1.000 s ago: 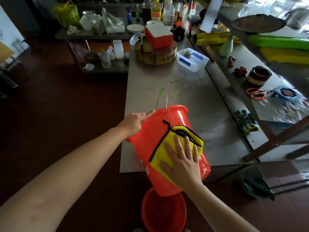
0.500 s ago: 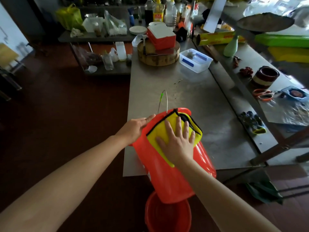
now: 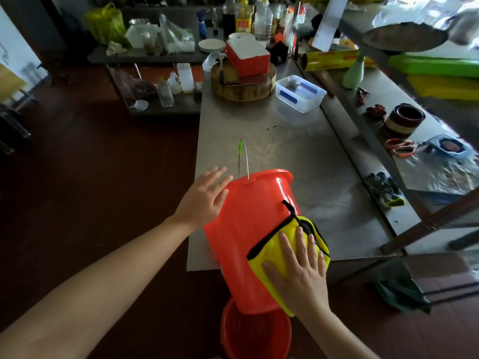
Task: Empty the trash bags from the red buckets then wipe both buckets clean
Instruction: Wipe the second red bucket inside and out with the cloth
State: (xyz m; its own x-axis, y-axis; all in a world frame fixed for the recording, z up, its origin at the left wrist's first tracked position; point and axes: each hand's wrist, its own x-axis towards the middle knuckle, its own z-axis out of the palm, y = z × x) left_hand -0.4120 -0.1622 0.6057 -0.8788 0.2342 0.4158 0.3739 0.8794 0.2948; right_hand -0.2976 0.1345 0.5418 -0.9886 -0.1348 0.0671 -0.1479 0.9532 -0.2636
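Red bucket (image 3: pixel 248 229) lies tilted (rim toward the table's (image 3: pixel 298 156) far end)

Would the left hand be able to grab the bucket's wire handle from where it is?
Probably yes. The left hand lies open against the tipped red bucket close to its rim, and the wire handle sticks out just past it with nothing between them.

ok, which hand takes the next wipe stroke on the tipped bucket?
Right, probably: the right hand presses the yellow cloth flat on the red bucket's side; the left hand, empty, steadies it near the rim.
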